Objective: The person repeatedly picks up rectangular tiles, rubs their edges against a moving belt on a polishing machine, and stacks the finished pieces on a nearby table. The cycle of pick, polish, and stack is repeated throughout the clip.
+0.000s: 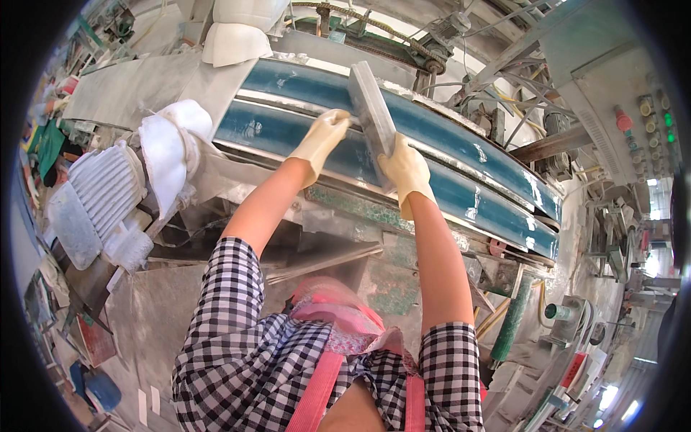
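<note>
My right hand [405, 171], in a pale cream rubber glove, is closed on the right edge of a long grey slab [371, 108]. The slab is tilted up over two blue conveyor belts [288, 128]; lines along its edge look like layers, though I cannot tell if it is one piece or several. Just left of it is my left hand [327, 135], in a matching glove, with its fingers curled together. What lies in those fingers, if anything, is hidden. A small gap separates that hand from the slab. Wet-looking pale marks spot the belts.
A control panel [633, 122] with buttons and green lights stands at the right. Beside the belts on the left are a dusty ribbed motor [101, 194] and a white cover [176, 147]. A green roller [512, 320] hangs at lower right. Machine framework [432, 50] lies beyond the belts.
</note>
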